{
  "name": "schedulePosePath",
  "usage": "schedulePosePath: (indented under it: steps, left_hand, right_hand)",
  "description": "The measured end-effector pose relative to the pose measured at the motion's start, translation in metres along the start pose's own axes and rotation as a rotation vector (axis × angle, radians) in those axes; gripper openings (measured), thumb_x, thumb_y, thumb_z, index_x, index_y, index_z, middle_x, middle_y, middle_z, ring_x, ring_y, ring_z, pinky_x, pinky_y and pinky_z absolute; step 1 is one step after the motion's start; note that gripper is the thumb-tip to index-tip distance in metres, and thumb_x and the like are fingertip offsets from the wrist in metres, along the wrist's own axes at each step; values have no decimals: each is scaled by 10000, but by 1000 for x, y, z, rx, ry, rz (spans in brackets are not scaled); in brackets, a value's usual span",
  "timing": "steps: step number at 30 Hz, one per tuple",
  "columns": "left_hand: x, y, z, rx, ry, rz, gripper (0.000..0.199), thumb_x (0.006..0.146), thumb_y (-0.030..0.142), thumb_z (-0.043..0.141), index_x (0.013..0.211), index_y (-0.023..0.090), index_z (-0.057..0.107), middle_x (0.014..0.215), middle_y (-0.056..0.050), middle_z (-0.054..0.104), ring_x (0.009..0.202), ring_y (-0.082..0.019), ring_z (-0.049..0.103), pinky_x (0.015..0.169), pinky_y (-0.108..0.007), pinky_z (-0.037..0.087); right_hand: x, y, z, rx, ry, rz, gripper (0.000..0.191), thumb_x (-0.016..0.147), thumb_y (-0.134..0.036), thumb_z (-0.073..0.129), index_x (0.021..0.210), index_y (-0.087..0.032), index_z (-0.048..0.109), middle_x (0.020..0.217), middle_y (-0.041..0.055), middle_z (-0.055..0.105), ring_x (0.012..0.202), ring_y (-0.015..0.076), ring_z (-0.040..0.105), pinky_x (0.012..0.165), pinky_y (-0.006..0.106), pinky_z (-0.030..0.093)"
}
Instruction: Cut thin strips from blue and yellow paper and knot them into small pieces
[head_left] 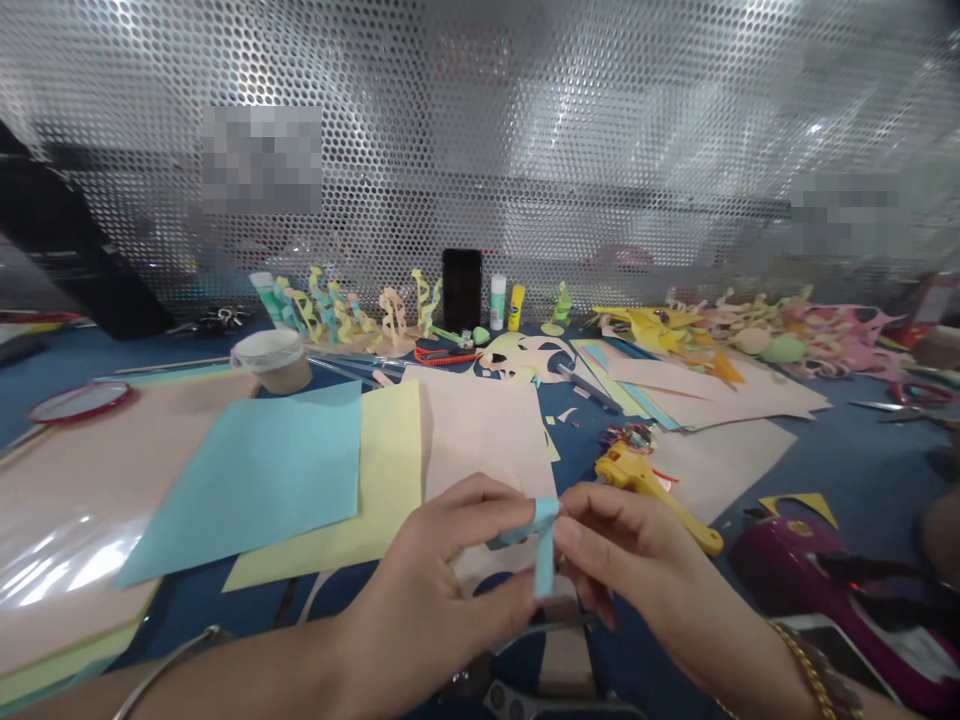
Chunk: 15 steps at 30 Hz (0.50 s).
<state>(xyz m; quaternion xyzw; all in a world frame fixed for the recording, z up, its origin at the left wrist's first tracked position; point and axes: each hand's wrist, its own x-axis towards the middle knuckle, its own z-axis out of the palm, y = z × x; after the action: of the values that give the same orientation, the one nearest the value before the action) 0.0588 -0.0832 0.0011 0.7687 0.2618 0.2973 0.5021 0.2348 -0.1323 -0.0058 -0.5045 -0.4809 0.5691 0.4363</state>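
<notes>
A small folded strip of light blue paper (545,560) is held up between both hands, low in the middle of the view. My left hand (457,570) grips it from the left, with its index finger at the upper end and the thumb near the lower end. From the right, the thumb and fingertips of my right hand (637,555) pinch the strip's upper part. Beneath the hands lie pale cut paper pieces and a grey metal tool (555,700), partly hidden. A pale pink sheet (484,425) lies just behind the hands.
Blue (262,470) and yellow sheets (390,470) lie left, near a white cup (274,360). Small paper figures, a phone (461,290) and glue sticks stand along the back. Rightward are a yellow tool (652,490), scissors (911,400) and a purple object (825,590).
</notes>
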Motion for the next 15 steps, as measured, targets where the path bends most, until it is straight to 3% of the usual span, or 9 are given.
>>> schedulePosePath:
  steps: [4,8,11,15]
  left_hand:
    - [0,-2,2,-116,48,-33,99,830,235,645,852,277,731,849,12,610,818,-145,566,741,-214,423]
    - [1,-4,4,-283,103,-165,207,867,262,581,706,187,687,699,16,583,686,-118,527,648,-199,410]
    - [2,-4,5,-399,118,-257,145,824,275,640,721,174,658,653,27,593,643,-109,527,624,-192,409]
    - [3,-6,5,-498,153,-300,121,804,293,674,830,201,600,648,38,631,646,-112,562,633,-196,408]
  right_hand:
    - [0,0,1,-81,31,-47,358,802,-498,622,704,-165,536,534,-71,445,439,30,407,394,111,362]
    - [-1,3,0,-60,66,-89,290,794,-454,658,880,-199,548,643,-60,531,470,35,444,396,112,404]
    - [-1,3,0,-8,50,-70,297,793,-431,667,947,-201,558,670,-48,569,486,44,491,424,134,454]
    - [-1,0,0,-4,53,-67,235,791,-384,680,861,-182,583,599,-54,561,489,44,518,464,134,474]
